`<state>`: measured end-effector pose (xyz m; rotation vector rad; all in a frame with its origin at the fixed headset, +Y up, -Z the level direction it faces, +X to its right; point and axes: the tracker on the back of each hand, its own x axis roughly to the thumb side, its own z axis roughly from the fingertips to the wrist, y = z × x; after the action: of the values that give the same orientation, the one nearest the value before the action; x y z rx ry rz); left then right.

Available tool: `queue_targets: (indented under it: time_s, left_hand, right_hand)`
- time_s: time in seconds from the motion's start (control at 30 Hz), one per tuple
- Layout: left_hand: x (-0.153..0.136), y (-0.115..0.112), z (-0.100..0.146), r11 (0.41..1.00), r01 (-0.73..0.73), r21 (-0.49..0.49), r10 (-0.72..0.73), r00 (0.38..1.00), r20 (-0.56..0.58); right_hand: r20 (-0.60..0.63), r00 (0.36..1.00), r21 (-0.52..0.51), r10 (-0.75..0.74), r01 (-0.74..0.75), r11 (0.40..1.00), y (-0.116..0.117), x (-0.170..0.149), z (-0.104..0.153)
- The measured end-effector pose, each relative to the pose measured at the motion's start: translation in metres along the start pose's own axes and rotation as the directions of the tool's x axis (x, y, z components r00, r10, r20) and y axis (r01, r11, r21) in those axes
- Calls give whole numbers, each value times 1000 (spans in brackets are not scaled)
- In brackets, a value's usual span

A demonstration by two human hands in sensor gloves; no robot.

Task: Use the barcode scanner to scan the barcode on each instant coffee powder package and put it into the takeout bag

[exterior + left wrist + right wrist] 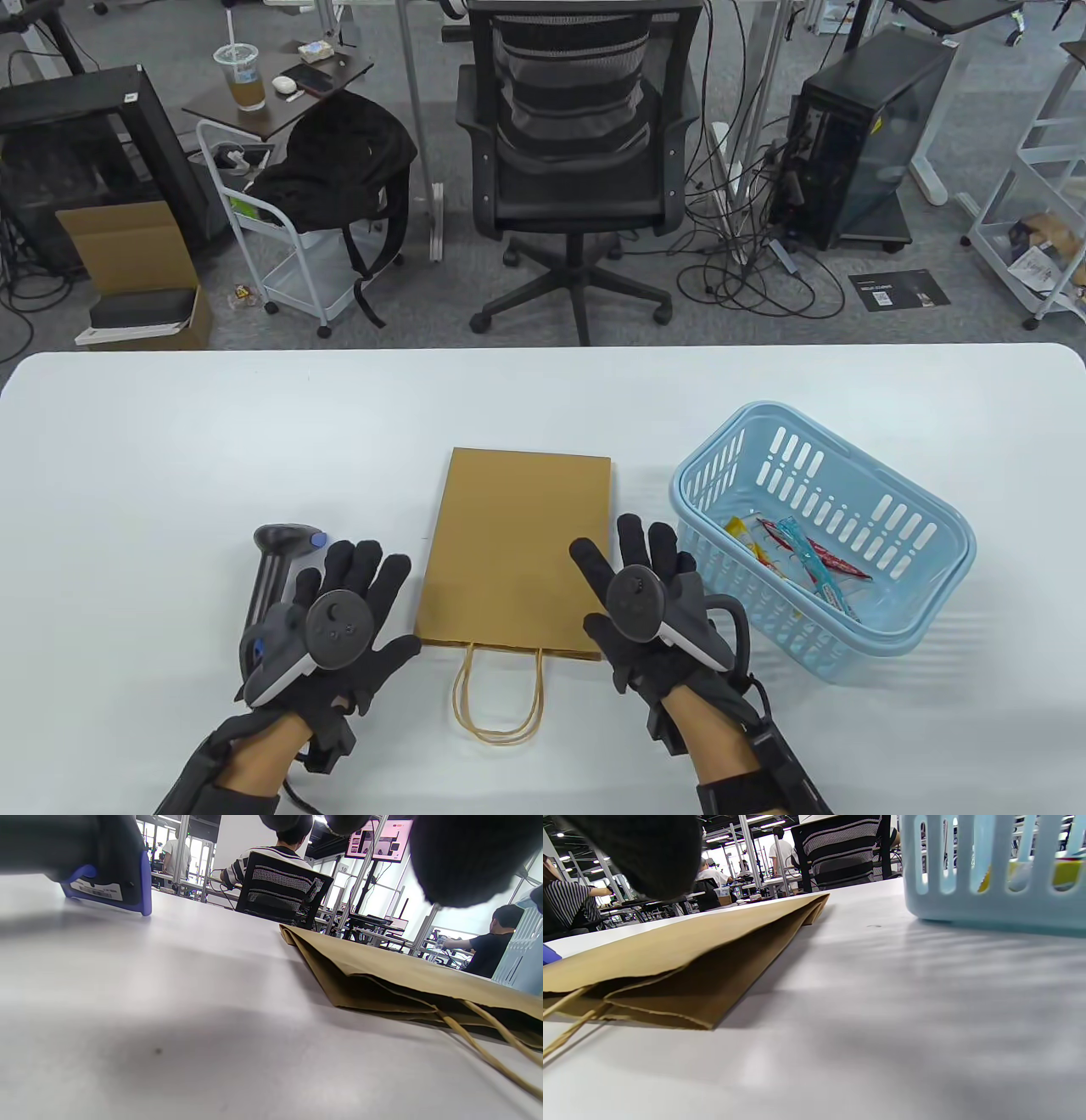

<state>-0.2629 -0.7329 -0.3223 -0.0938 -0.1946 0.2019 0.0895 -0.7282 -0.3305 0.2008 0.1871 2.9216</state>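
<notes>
A brown paper takeout bag (517, 556) lies flat mid-table, its handles (499, 698) toward me; it also shows as the bag (382, 971) and the bag (683, 955) in the wrist views. Several coffee stick packages (802, 556) lie in the light blue basket (925, 552) on the right. A grey barcode scanner (276, 560) with blue trim lies left of the bag, seen close as the scanner (106, 878). My left hand (356, 594) hovers flat beside the scanner, fingers spread, holding nothing. My right hand (636, 569) is open between bag and basket (988, 878), over the bag's right edge.
The white table (212, 441) ends at a far edge with an office chair (577, 153) behind it. A computer tower (865, 136), a cart with a black backpack (339, 161) and cardboard boxes stand on the floor beyond. People sit at desks in the background.
</notes>
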Motion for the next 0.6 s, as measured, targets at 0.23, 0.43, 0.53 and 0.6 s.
queue_targets:
  time_s: [0.23, 0.43, 0.53, 0.6]
  left_hand:
    - [-1, 4, 1, 1000, -9, 16, 9, 1000, -1]
    - [-2, 5, 2, 999, -20, 24, 20, 1000, 7]
    - [-2, 5, 2, 999, -31, 25, 30, 999, 14]
    - [-1, 4, 2, 999, -32, 23, 31, 999, 18]
  right_hand:
    - [-51, 999, 49, 15, -13, 999, 6, -12, -5]
    - [-37, 999, 91, -5, 8, 996, 12, -16, -9]
    - [-21, 1000, 116, -18, 21, 993, 15, -16, -11]
    - [-15, 1000, 128, -24, 26, 991, 16, -16, -11]
